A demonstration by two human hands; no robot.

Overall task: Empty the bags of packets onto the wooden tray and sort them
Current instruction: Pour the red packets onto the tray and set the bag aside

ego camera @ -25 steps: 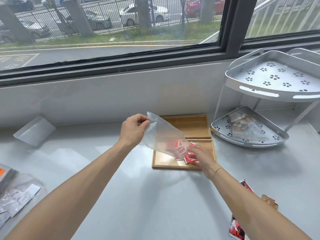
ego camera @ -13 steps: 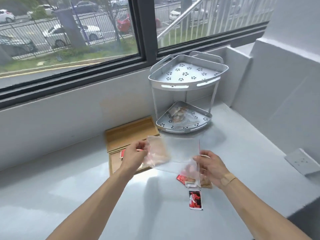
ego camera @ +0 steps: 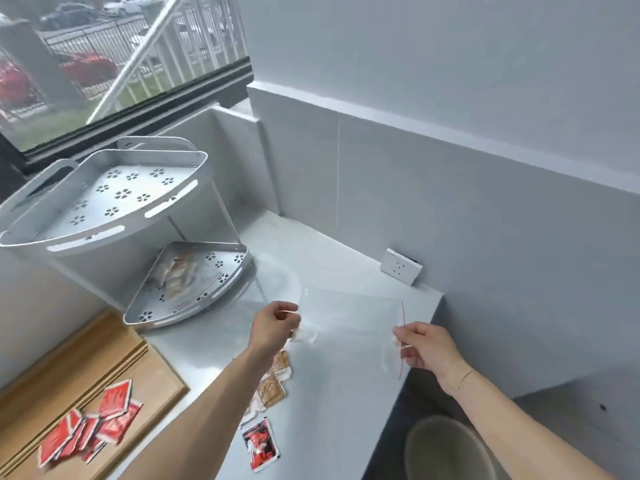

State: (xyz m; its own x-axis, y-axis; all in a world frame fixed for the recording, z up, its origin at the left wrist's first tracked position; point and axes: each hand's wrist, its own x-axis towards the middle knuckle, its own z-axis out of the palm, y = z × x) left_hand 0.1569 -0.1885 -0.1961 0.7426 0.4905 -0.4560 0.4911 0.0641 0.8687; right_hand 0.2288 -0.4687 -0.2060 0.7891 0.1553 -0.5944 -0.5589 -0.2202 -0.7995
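Nearest, at lower centre on the grey countertop (ego camera: 332,410): one red-and-black printed sachet (ego camera: 260,443) lying flat, alone. Lower right, beyond the counter edge: a round beige bin (ego camera: 446,452), blurred. Lower left: a pile of red square packets (ego camera: 86,431) heaped in the near compartment of the pale wooden tray (ego camera: 152,386), overlapping one another, unsorted. Between tray and sachet, partly hidden under the left forearm: a loose cluster of brown square packets (ego camera: 272,386) lying on the counter, outside the tray. Mid-distance: a clear plastic zip bag with a thin red seal line (ego camera: 346,327), stretched between both hands, long axis running left to right, apparently empty or nearly so, though blur prevents certainty. Left hand (ego camera: 273,329) closed in a pinch on the bag's left edge; right hand (ego camera: 427,348) closed in a pinch on the right edge beside the red line. Governing relation, as judged: tray and packets lying down and to the left of the held bag, with the left hand the nearer to the brown cluster just below it, and the right hand nearer the bin and counter edge. Likely requirement of the next move: disposal of the bag, then transfer of the stray packets leftward onto the tray. Farther back: a white perforated two-tier metal corner rack (ego camera: 104,202), its lower shelf holding another clear bag of pale packets (ego camera: 180,275). Farthest: a white wall socket (ego camera: 401,266) and a window (ego camera: 121,53).
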